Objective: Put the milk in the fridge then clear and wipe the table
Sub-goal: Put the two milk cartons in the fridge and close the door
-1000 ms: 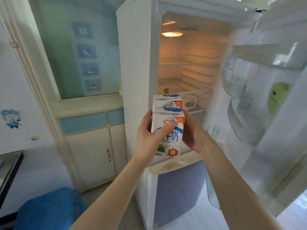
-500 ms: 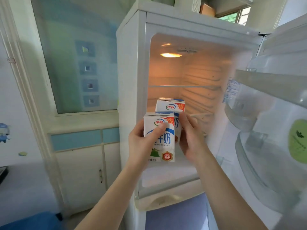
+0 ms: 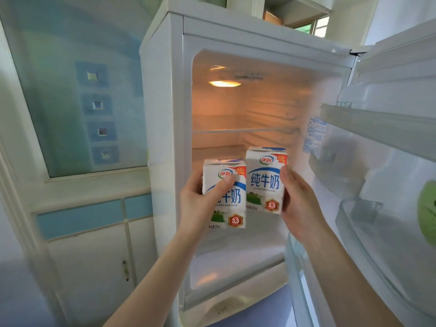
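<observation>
While left hand (image 3: 198, 208) grips left carton (image 3: 236, 208) and right hand (image 3: 299, 206) grips right carton (image 3: 264, 182), both boxy glossy cardboard, upright, side by side before lit white fridge (image 3: 162, 114); clear plastic door bins (image 3: 354, 128) right, cabinet (image 3: 89, 267) left

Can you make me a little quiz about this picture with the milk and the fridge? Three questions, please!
1. True or false: the door of the fridge is shut.
2. Count: how many cartons of milk is the person holding?
3. Pick one. Which carton sits higher in the picture? A) the one in the left hand B) the one in the right hand C) both are level

Key
1. False. The door stands open and the light inside is on.
2. Two: the left carton and the right carton, one gripped in each hand.
3. B
</observation>
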`<state>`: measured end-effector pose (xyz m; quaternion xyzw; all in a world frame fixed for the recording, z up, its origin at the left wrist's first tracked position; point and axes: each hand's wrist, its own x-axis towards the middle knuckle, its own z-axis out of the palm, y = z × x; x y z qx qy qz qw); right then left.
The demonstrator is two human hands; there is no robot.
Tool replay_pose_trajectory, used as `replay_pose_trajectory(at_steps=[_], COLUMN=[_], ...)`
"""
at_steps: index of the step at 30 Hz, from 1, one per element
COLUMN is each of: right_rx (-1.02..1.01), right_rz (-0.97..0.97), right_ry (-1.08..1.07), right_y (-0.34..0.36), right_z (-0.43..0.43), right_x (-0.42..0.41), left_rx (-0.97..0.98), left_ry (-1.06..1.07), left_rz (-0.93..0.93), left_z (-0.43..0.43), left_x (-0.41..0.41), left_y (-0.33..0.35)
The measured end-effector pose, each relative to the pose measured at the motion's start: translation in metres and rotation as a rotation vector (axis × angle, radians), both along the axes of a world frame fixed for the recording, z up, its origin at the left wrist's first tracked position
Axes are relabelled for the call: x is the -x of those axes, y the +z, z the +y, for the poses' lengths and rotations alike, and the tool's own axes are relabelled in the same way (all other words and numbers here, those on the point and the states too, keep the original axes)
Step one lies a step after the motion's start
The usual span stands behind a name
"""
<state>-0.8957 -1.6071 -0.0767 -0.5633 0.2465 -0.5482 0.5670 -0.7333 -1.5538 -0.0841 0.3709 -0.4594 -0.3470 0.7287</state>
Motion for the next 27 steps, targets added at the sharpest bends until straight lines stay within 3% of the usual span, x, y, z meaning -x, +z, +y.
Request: replay_pose_trajectory(at_steps=[11, 19, 27], right_rx=[-0.047, -0.069, -0.125], right_rz=[-0.06, -0.074, -0.006], right_ry=[-0.133, -0.17, -0.17], right_y=[-0.003, -0.021, -0.04], right_z=[-0.016, -0.039, -0.1], right_x=[0.057, 0.047, 0.021], left_rx=[0.006, -0.012, -0.084], left_ry=[-0.074, -0.127, -0.051], left_rz=[-0.05, -0.05, -0.037], left_z=[-0.041, -0.074, -0.119], left_x=[0.016, 0.016, 0.004], left_y=[0.005, -0.003, -0.016])
